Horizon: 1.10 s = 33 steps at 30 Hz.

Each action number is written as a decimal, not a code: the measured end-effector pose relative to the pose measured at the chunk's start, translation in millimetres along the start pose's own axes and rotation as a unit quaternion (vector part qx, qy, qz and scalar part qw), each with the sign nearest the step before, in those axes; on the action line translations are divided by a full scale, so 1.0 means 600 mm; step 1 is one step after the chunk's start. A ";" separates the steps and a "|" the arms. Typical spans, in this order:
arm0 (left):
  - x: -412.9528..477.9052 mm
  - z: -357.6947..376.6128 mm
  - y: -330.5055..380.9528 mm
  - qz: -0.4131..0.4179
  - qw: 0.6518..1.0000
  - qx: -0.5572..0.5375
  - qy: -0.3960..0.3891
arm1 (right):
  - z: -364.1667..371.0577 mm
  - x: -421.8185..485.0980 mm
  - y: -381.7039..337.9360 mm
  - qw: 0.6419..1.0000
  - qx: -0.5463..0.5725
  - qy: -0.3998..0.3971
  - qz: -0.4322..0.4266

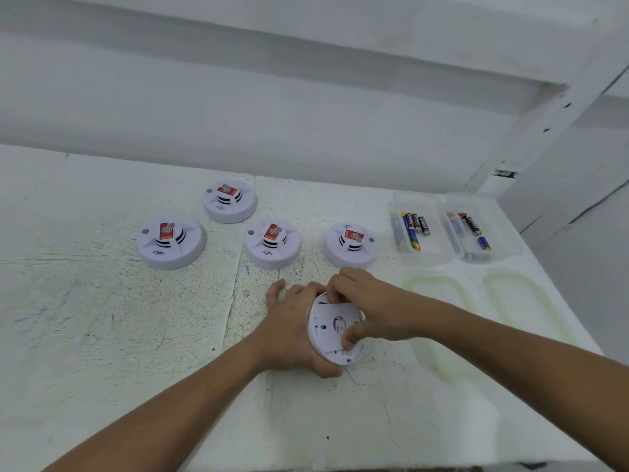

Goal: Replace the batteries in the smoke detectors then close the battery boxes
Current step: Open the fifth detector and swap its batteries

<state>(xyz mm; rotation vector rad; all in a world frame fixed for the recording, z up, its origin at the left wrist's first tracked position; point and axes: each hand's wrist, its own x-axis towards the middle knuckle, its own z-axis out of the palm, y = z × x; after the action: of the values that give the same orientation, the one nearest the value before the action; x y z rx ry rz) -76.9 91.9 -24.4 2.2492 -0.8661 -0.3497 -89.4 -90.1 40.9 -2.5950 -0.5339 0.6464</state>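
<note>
A white round smoke detector (332, 330) is held tilted above the table, its flat back facing me. My left hand (292, 330) grips it from the left and underneath. My right hand (371, 310) rests on its back, fingertips at the top rim and thumb pressing near the lower edge. Several more detectors with red labels stand upright farther back, such as one (170, 241) at the left and one (350, 245) just beyond my right hand. Two clear trays (432, 257) (507, 247) at the right hold several batteries (413, 226).
The white scuffed table (119, 318) ends at a wall behind the detectors. Two clear tray lids (439, 321) (520, 301) lie flat in front of the trays. The table's right edge runs diagonally past the trays.
</note>
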 end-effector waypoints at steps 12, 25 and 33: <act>0.002 0.008 -0.007 0.005 1.000 0.030 -0.003 | 0.002 -0.012 -0.007 1.000 0.017 0.024 0.008; -0.019 -0.009 -0.002 -0.047 0.998 0.022 0.020 | 0.046 -0.049 -0.005 0.910 0.230 0.294 0.180; -0.026 -0.017 -0.028 -0.091 0.985 0.103 0.107 | 0.090 -0.007 0.006 0.898 0.098 0.349 0.251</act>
<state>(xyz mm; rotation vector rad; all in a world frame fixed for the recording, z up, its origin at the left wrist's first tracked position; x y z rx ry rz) -75.5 116.5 -28.5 2.5098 -0.6095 -0.0984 -119.5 -79.0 -3.0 -2.5271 0.4186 -0.1238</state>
